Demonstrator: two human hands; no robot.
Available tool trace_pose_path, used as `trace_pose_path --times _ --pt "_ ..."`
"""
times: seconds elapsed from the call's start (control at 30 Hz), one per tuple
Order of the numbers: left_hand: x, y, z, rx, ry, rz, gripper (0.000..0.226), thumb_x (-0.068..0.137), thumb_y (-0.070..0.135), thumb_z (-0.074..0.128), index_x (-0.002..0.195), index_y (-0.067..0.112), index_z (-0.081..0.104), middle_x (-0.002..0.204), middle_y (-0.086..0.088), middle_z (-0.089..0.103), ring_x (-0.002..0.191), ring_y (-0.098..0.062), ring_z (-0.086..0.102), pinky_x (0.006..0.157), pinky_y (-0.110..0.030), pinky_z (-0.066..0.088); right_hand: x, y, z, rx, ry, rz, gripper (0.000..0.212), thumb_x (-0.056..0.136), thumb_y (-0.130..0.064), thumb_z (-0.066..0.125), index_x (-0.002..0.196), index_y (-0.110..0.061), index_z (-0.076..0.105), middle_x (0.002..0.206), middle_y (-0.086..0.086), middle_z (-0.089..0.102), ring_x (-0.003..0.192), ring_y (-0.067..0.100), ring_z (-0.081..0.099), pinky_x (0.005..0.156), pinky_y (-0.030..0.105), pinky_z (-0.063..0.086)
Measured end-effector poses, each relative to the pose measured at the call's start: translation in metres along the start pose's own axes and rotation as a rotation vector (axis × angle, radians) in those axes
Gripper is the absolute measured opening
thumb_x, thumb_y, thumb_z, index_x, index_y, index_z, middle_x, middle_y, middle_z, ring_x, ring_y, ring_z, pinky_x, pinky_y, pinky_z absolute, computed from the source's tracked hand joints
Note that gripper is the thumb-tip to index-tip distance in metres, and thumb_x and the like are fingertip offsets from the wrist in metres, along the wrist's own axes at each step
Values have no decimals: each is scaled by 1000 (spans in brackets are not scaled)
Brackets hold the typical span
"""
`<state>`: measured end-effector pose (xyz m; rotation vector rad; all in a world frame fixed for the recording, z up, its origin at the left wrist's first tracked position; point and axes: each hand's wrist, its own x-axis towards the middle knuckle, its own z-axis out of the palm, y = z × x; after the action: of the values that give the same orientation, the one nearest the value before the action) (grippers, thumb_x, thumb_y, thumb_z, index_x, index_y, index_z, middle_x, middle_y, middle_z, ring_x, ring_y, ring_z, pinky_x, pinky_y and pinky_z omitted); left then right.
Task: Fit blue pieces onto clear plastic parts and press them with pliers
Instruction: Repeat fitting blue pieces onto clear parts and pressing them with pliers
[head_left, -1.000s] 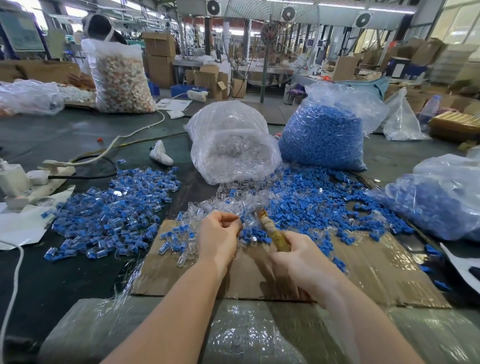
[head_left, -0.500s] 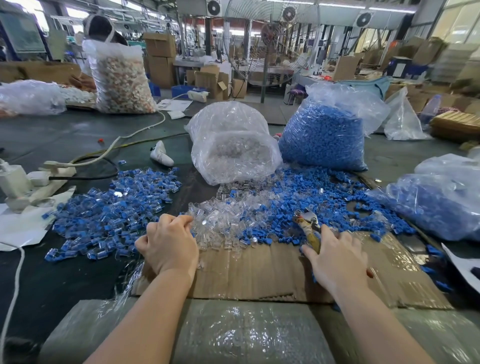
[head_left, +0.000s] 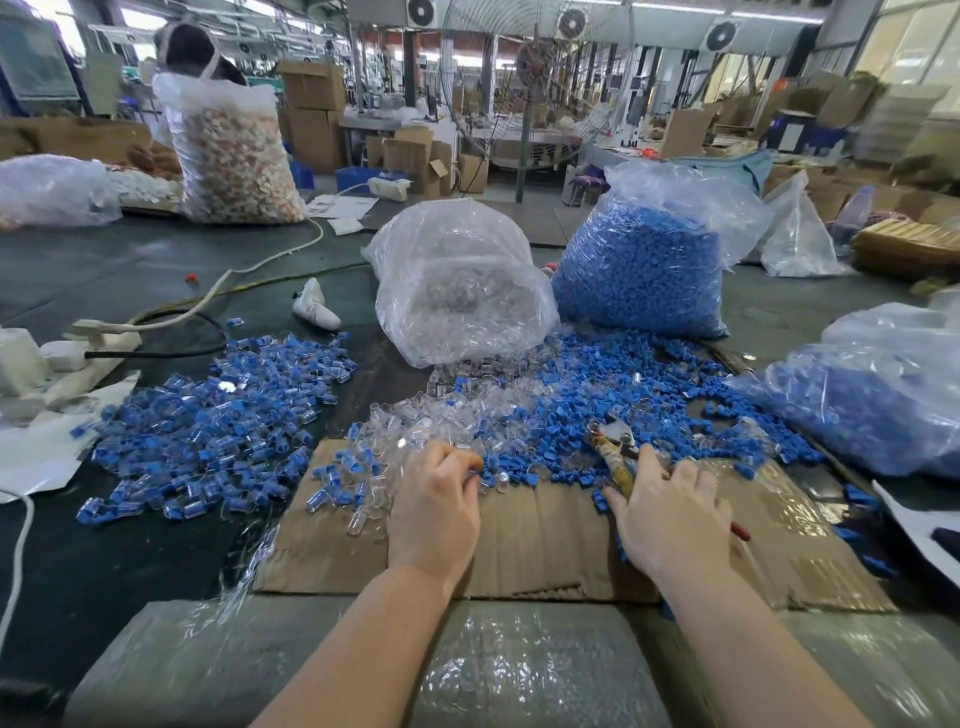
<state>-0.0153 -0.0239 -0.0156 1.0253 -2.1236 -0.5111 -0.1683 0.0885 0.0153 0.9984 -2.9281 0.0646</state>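
1. Blue pieces (head_left: 613, 395) lie loose in a wide scatter on the desk (head_left: 130, 270), in front of the tall bag of blue pieces (head_left: 639, 270) and running onto the far edge of the cardboard sheet (head_left: 530, 540). They look small, light and hard, so each probably wants a fingertip pinch by its sides.
2. Clear plastic parts (head_left: 447, 415) spill from the clear bag (head_left: 457, 291) into a heap just beyond the left hand (head_left: 436, 509). They look thin-walled, slick and glossy, likely to skate away or crack under a hard squeeze, so take one by the body.
3. The left hand's grip is curled, fingertips down among clear parts and blue pieces at the cardboard's edge; whether it pinches one cannot be told.
4. The right hand (head_left: 670, 519) lies with fingers spread flat over the handles of the pliers (head_left: 613, 452), whose metal nose points away into the blue scatter. The handles look worn; a full wrap round both seems the sound hold.
5. A pile of assembled parts (head_left: 208, 436), blue inside clear, sits to the left on the dark desk.
6. The cardboard gives a firm, slightly yielding work surface; bubble wrap (head_left: 467, 670) covers the near edge.
7. Around: a power strip (head_left: 62, 358) with cables, further bags, stacked boxes, a large standing fan (head_left: 530, 78).
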Motion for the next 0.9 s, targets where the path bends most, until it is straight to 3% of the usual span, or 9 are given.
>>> trace_pose_path --times 0.1,0.23,0.3,0.4,0.53,0.9 --pt "-2 -1 4 12 -2 18 24 89 17 58 113 16 63 101 11 50 96 -1 37 85 0 21 0 0 2 -4 -2 9 68 94 -59 29 147 -20 14 145 15 32 133 32 28 106 44 29" --pt "-2 -3 4 22 -22 10 33 91 21 56 124 18 57 107 11 45 101 -1 33 92 -10 22 -3 -7 1 -16 25 16 72 92 -61 29 148 -19 14 146 13 30 135 31 25 111 49 21" --pt "-2 -3 5 30 -34 18 36 91 22 55 127 18 54 111 8 47 102 1 30 93 -10 20 -6 -14 0 -11 150 -39 66 93 -54 38 146 -19 23 143 11 34 133 29 29 110 48 21" --pt "-3 -3 5 28 -33 33 37 92 22 55 128 17 54 110 9 46 100 1 29 92 -8 18 -12 -30 4 162 310 -241 37 94 -31 49 129 -19 49 128 3 50 118 21 44 101 35 33" --pt "-3 -2 4 -3 -24 37 35 91 18 56 126 14 56 101 12 38 94 3 27 88 -1 12 -18 -51 17 285 270 -333 20 96 -20 46 110 -21 59 110 -4 58 105 16 48 88 29 35" --pt "-4 -4 5 48 -53 80 30 90 24 58 120 18 58 99 13 36 93 -1 29 86 -9 18 -16 -63 33 254 214 -255 20 98 -34 39 108 -28 56 109 -6 51 103 16 44 83 30 34"
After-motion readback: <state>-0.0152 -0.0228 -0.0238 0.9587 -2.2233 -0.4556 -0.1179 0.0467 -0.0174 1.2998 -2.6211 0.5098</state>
